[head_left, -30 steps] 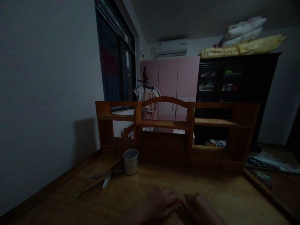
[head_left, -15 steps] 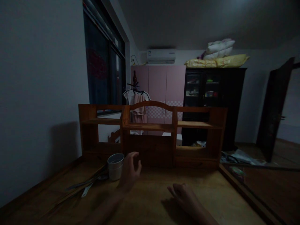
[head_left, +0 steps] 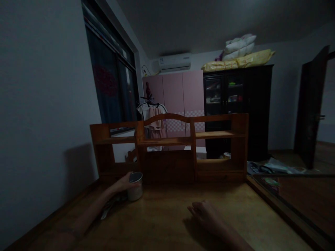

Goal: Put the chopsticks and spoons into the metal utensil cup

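Note:
A grey metal cup [head_left: 135,192] stands upright on the wooden desk top [head_left: 157,219], left of the middle. My left hand [head_left: 125,183] is wrapped around it from the left, thumb and fingers on either side near the rim. Beneath my left forearm lie some long thin things [head_left: 107,205], one of them pale; my arm hides most of them and I cannot tell their kind. Over on the right, my right hand [head_left: 202,211] rests on the desk with its fingers loosely curled in, and nothing shows in it.
Along the back of the desk runs a wooden shelf unit [head_left: 167,141] with several compartments. A wall [head_left: 47,157] borders the desk on the left, and a raised wooden edge [head_left: 274,209] lines its right side. The room is dim.
My left hand has moved from the cup's right side round to its left and taken hold of it. The view has tilted slightly. The right hand stays put.

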{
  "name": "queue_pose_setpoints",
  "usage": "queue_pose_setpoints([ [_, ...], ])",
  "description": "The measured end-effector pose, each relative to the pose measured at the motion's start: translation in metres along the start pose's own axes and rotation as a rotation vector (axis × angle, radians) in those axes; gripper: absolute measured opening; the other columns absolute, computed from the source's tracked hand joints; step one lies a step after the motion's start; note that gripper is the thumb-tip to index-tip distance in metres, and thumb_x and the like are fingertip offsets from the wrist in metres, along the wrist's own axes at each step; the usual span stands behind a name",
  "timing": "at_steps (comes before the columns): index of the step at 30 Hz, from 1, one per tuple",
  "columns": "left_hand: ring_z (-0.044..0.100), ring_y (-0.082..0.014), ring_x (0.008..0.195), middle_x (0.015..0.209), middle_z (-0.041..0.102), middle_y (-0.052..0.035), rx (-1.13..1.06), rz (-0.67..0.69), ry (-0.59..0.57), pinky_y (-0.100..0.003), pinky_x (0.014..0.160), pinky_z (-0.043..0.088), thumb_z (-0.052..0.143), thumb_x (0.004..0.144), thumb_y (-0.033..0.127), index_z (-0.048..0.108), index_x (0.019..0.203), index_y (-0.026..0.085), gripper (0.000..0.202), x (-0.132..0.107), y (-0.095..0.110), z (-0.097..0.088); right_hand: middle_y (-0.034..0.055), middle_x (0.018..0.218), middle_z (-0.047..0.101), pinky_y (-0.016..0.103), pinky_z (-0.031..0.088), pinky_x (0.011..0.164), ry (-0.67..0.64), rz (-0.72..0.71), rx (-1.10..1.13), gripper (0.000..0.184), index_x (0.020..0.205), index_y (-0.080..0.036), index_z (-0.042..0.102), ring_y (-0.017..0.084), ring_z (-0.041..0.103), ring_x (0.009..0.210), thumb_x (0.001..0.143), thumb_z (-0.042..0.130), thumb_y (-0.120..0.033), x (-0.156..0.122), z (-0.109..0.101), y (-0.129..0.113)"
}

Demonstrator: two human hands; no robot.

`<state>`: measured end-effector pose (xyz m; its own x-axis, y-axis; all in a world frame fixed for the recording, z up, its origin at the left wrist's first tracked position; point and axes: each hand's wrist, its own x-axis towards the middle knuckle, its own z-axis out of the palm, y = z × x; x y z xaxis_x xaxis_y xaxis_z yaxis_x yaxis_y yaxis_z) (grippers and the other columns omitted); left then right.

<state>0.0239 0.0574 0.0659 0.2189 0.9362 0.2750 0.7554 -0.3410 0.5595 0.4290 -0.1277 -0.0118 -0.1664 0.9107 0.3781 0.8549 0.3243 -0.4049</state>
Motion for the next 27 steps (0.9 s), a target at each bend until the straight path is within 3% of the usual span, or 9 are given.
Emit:
queue_pose_setpoints([
  [2, 0.063, -0.0291, 0.099, 0.106, 0.066, -0.0109, 0.056, 0.119, 0.043, -0.040, 0.088, 0.050, 0.070, 0.063, 0.046, 0.054, 0.113, 0.013, 0.062, -0.008, 0.018, 0.007, 0.0026, 0.061, 0.059, 0.024, 0.021, 0.051, -0.003, 0.001, -0.005, 0.045, 0.066, -0.017, 0.059, 0.011, 0.051, 0.056, 0.096, 0.039, -0.043, 0.000, 0.000, 0.001],
  [6, 0.048, -0.0306, 0.123, 0.132, 0.053, -0.0139, 0.254, 0.578, 0.270, -0.050, 0.107, 0.034, 0.065, 0.072, 0.023, 0.043, 0.131, 0.017, 0.064, -0.037, 0.079, 0.032, 0.0014, 0.059, 0.057, 0.024, 0.025, 0.051, -0.008, 0.031, 0.030, 0.038, 0.067, -0.017, 0.058, 0.011, 0.050, 0.054, 0.094, 0.043, -0.038, 0.001, -0.004, 0.000],
  [9, 0.039, -0.0267, 0.132, 0.140, 0.046, -0.0103, 0.251, 0.830, 0.296, -0.051, 0.110, 0.031, 0.051, 0.081, 0.008, 0.034, 0.139, 0.023, 0.063, -0.067, 0.123, 0.063, 0.0031, 0.078, 0.063, 0.024, 0.039, 0.061, 0.105, -0.014, 0.151, 0.017, 0.094, -0.019, 0.061, 0.015, 0.057, 0.069, 0.089, 0.052, -0.032, 0.001, -0.014, -0.007],
  [10, 0.039, -0.0269, 0.133, 0.140, 0.045, -0.0098, 0.222, 0.882, 0.289, -0.051, 0.110, 0.033, 0.052, 0.082, 0.009, 0.034, 0.139, 0.024, 0.062, -0.077, 0.134, 0.075, 0.0054, 0.090, 0.063, 0.027, 0.044, 0.069, 0.161, -0.053, 0.194, 0.027, 0.110, -0.020, 0.058, 0.018, 0.059, 0.080, 0.085, 0.056, -0.030, 0.002, -0.018, -0.011],
  [12, 0.041, -0.0274, 0.131, 0.139, 0.045, -0.0121, 0.099, 0.875, 0.291, -0.049, 0.108, 0.038, 0.058, 0.083, 0.017, 0.029, 0.141, 0.024, 0.065, -0.095, 0.150, 0.099, 0.0106, 0.118, 0.056, 0.036, 0.045, 0.088, 0.258, -0.146, 0.253, 0.061, 0.136, -0.022, 0.041, 0.023, 0.055, 0.106, 0.078, 0.063, -0.025, 0.002, -0.025, -0.016],
  [14, 0.047, -0.0280, 0.127, 0.138, 0.047, -0.0136, -0.031, 0.787, 0.241, -0.045, 0.103, 0.045, 0.067, 0.079, 0.031, 0.024, 0.143, 0.024, 0.078, -0.107, 0.157, 0.119, 0.0128, 0.135, 0.044, 0.043, 0.040, 0.100, 0.286, -0.213, 0.257, 0.079, 0.144, -0.024, 0.028, 0.027, 0.044, 0.124, 0.074, 0.065, -0.022, 0.003, -0.030, -0.019],
  [18, 0.050, -0.0330, 0.123, 0.139, 0.047, -0.0150, -0.136, 0.718, 0.175, -0.047, 0.099, 0.048, 0.079, 0.059, 0.055, 0.015, 0.146, 0.027, 0.111, -0.119, 0.153, 0.142, 0.0126, 0.139, 0.043, 0.046, 0.037, 0.104, 0.185, -0.316, 0.185, 0.079, 0.142, -0.024, 0.034, 0.029, 0.041, 0.128, 0.070, 0.067, -0.020, 0.005, -0.030, -0.026],
  [22, 0.043, -0.0337, 0.130, 0.145, 0.040, -0.0151, -0.166, 0.724, 0.033, -0.050, 0.104, 0.042, 0.079, 0.058, 0.057, 0.003, 0.149, 0.030, 0.122, -0.120, 0.142, 0.143, 0.0117, 0.126, 0.056, 0.042, 0.044, 0.097, 0.078, -0.349, 0.223, 0.074, 0.133, -0.023, 0.045, 0.028, 0.053, 0.115, 0.066, 0.075, -0.026, 0.007, -0.021, -0.037],
  [27, 0.031, -0.0338, 0.137, 0.151, 0.026, -0.0185, -0.296, 0.659, -0.022, -0.053, 0.108, 0.036, 0.081, 0.060, 0.050, -0.003, 0.149, 0.024, 0.125, -0.112, 0.138, 0.143, 0.0148, 0.125, 0.056, 0.044, 0.046, 0.096, 0.207, -0.329, 0.226, 0.066, 0.132, -0.019, 0.042, 0.029, 0.055, 0.115, 0.073, 0.070, -0.029, 0.010, -0.005, -0.028],
])
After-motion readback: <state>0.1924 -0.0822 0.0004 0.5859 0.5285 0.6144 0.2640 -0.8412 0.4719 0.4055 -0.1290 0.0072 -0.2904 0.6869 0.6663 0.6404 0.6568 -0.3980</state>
